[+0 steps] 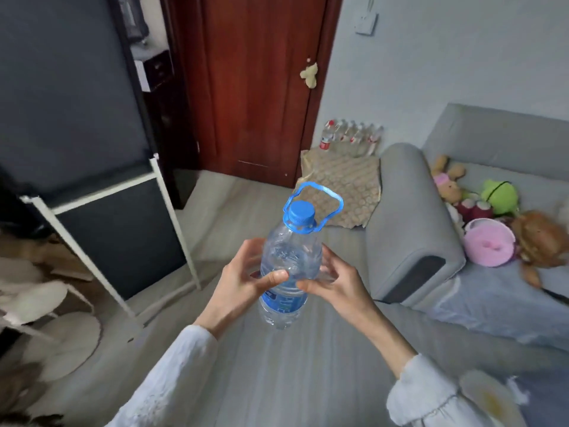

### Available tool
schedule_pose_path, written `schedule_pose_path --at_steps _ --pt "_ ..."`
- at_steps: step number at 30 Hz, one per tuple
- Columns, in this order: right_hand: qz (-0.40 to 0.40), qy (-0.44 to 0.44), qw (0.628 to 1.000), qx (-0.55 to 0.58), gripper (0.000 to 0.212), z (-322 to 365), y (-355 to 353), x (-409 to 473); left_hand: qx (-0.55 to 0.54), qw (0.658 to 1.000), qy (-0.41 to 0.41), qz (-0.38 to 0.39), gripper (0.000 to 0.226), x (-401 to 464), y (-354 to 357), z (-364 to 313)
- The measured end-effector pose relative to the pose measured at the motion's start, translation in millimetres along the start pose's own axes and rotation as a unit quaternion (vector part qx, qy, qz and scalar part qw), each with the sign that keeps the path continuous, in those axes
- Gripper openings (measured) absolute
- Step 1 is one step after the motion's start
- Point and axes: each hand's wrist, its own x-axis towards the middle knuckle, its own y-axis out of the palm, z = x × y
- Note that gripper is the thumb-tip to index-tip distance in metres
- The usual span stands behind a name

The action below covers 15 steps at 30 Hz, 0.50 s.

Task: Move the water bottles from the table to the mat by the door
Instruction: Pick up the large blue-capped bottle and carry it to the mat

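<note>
You've got a clear bottle (289,263) with a bright blue cap (302,212), a blue loop handle (320,192) and a blue label band (284,300). Your sleeves (172,380) are pale white. Ahead, the door (255,87) is deep reddish brown, and the mat (341,186) beside it shows a beige, circle-dotted pattern. On it, clear bottles with red labels (351,138). The sofa (409,211) is grey, and its toys are green (500,195), pink (489,243) and brown (542,238)

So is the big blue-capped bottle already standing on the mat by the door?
No: the big bottle is held in the air between the left hand and right hand, short of the mat.
</note>
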Motion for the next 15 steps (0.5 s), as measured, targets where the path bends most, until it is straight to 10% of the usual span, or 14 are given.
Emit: schedule_pose_path --at_steps 15 --pt "-0.051 0.028 0.998 0.005 0.055 -42 -159 311 0.020 0.998 -0.009 0.051 0.049 365 52 25"
